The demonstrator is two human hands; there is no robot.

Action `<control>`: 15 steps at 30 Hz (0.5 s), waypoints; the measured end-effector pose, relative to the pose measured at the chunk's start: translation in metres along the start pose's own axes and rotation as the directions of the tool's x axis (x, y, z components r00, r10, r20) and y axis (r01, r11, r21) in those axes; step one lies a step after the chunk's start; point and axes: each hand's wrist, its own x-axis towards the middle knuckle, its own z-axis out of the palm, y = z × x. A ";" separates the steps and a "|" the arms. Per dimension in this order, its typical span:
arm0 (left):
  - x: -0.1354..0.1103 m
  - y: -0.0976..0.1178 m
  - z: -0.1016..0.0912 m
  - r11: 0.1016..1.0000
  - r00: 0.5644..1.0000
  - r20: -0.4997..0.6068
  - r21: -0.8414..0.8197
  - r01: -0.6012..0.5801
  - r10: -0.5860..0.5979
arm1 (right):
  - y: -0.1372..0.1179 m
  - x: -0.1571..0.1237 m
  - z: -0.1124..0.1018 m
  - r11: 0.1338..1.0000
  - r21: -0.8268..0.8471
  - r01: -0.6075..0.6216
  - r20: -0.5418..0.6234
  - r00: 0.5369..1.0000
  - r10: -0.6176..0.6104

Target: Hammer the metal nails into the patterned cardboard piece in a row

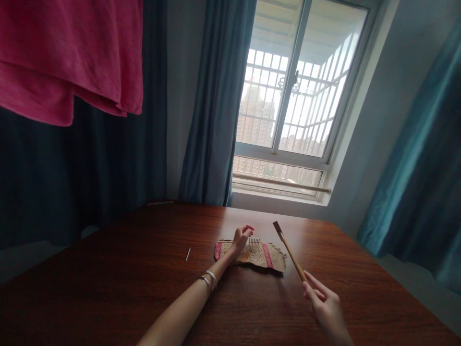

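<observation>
A small cardboard loom with pink and tan woven bands [266, 254] lies on the wooden table [144, 288]. My left hand [240, 240] rests on the loom's left part, fingers curled and closed over something I cannot make out beside a small metal comb [254, 242]. My right hand [324, 302] is raised above the table to the right of the loom. It grips the lower end of a long wooden stick with a flat dark tip [288, 250], which points up and left over the loom. Bracelets [209, 278] circle my left wrist.
A thin needle [188, 254] lies on the table left of the loom. Behind the table are a barred window [288, 105], blue curtains [212, 105] and a pink cloth [72, 57] hanging at the top left.
</observation>
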 end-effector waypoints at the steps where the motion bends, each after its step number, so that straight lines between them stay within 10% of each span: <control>1: 0.001 0.001 -0.002 1.000 0.999 0.047 0.023 0.011 -0.012 | 0.003 0.002 -0.003 0.999 -0.036 0.014 -0.028 1.000 -0.015; 8: -0.002 0.001 -0.014 0.960 0.937 0.346 0.275 -0.056 -0.045 | 0.022 0.011 -0.026 0.915 -0.402 0.026 -0.113 0.991 -0.077; 15: 0.013 0.022 -0.029 0.941 0.976 0.212 0.315 -0.122 0.055 | 0.027 0.013 -0.039 0.734 -0.679 0.008 -0.114 0.987 -0.116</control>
